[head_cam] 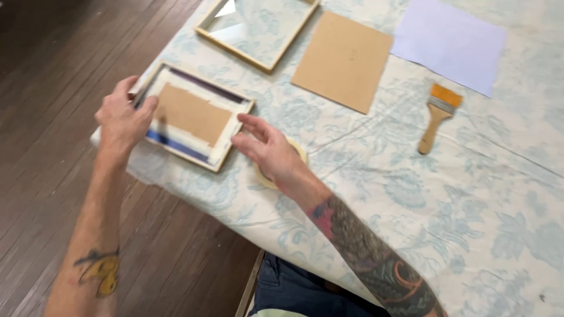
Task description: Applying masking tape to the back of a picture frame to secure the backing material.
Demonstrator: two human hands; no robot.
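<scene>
While the left hand (pixel 122 120) rests on the far-left corner of a small wooden frame (pixel 191 115), its fingers curl over that edge and the thumb lies on top, so it grips the frame's rim. This frame lies flat at the near-left corner of the table (pixel 411 194), which is covered by a pale cloth with a faint blue flower print. Inside the frame sits a brown backing board (pixel 191 113), edged with whitish tape, and dark blue strips show along its far and near sides. At the frame's right corner, the right hand (pixel 267 149) hovers with fingers spread apart and slightly bent, holding nothing; the fingertips are just beside the frame, though whether they touch it cannot be told. Under that hand's palm lies a roll of tape (pixel 296 154), mostly hidden by the hand. Farther away, a second wooden frame (pixel 258 29) lies flat with glass in it. To its right rests a plain brown board (pixel 343 58), and beyond that a pale lilac sheet of paper (pixel 449 41). Near the sheet, well apart from both hands, a flat paintbrush (pixel 437 114) with a wooden handle lies on the cloth. Dark wooden floor (pixel 53 70) shows on the left.
</scene>
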